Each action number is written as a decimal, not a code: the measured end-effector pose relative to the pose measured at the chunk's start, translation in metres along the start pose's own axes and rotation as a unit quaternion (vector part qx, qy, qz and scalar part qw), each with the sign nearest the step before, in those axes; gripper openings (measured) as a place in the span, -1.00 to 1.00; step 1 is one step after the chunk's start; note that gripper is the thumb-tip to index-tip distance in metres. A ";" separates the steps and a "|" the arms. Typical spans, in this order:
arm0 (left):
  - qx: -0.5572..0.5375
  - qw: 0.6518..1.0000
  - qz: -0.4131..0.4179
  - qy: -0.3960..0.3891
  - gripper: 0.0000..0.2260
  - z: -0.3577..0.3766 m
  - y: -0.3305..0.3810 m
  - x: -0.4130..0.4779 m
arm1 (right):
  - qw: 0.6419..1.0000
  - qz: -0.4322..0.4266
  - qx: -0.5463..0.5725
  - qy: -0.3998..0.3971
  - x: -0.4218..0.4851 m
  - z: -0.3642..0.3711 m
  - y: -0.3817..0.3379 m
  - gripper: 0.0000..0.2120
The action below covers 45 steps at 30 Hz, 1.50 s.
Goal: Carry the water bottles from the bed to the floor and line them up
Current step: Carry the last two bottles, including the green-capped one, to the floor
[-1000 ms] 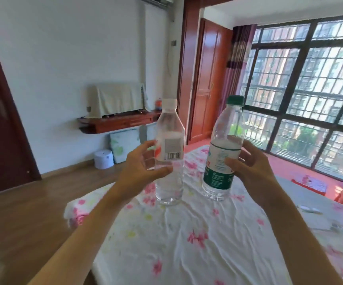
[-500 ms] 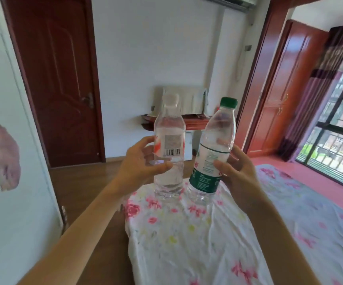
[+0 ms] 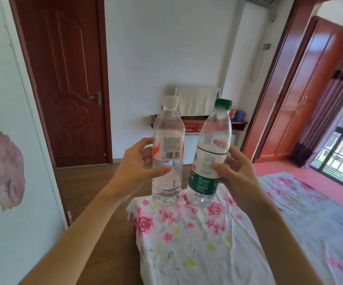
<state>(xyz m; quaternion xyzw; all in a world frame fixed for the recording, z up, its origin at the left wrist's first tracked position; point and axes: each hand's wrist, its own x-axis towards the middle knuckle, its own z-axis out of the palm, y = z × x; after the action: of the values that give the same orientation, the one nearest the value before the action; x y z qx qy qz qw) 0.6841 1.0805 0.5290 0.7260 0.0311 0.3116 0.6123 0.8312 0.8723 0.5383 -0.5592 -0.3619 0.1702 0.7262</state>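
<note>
1. The left forearm (image 3: 80,229) and right forearm (image 3: 285,233), both bare, reach forward from the near edge and converge toward the middle.
2. The left hand (image 3: 138,167) grips the white-capped bottle (image 3: 168,140), thumb across its near face, fingers behind.
3. The right hand (image 3: 238,173) grips the green-capped bottle (image 3: 209,159), thumb on the label, fingers wrapped behind.
4. The two hands are level and apart.

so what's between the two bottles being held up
Nothing: in the head view only a narrow open gap separates the white-capped bottle and the green-capped bottle, with the far wooden shelf showing through it.
</note>
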 end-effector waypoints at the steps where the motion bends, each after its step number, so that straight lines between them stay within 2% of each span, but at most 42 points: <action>1: -0.003 1.000 -0.002 -0.001 -0.31 -0.009 -0.003 0.006 | 1.000 -0.002 0.001 0.001 0.009 0.005 0.003 -0.47; 7: 0.002 1.000 -0.007 -0.021 -0.32 -0.058 -0.022 0.041 | 1.000 -0.006 -0.001 -0.002 0.054 0.038 0.020 -0.50; 11: -0.005 1.000 -0.006 -0.017 -0.32 -0.083 -0.031 0.061 | 1.000 0.003 0.005 -0.011 0.084 0.057 0.029 -0.34; 18: 0.005 1.000 -0.009 0.021 -0.32 -0.124 -0.055 0.096 | 0.999 0.012 0.012 -0.033 0.149 0.081 0.056 -0.50; 22: 0.042 0.998 -0.007 0.054 -0.31 -0.144 -0.069 0.121 | 0.999 0.017 0.028 -0.043 0.191 0.093 0.076 -0.46; 26: 0.074 0.994 -0.004 0.085 -0.34 -0.163 -0.084 0.156 | 0.997 0.011 0.031 -0.066 0.241 0.104 0.096 -0.51; 36: 0.092 0.989 0.003 0.113 -0.45 -0.199 -0.122 0.240 | 0.992 0.025 0.035 -0.116 0.356 0.115 0.137 -0.39; 45: 0.093 0.986 -0.002 0.138 -0.49 -0.247 -0.147 0.268 | 0.985 0.046 0.035 -0.162 0.415 0.151 0.175 -0.44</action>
<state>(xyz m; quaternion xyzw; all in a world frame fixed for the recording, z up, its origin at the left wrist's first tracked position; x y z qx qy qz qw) 0.8277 1.4456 0.5202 0.7300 0.1460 0.4031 0.5323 1.0332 1.3025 0.5308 -0.5148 -0.4423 0.3039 0.6686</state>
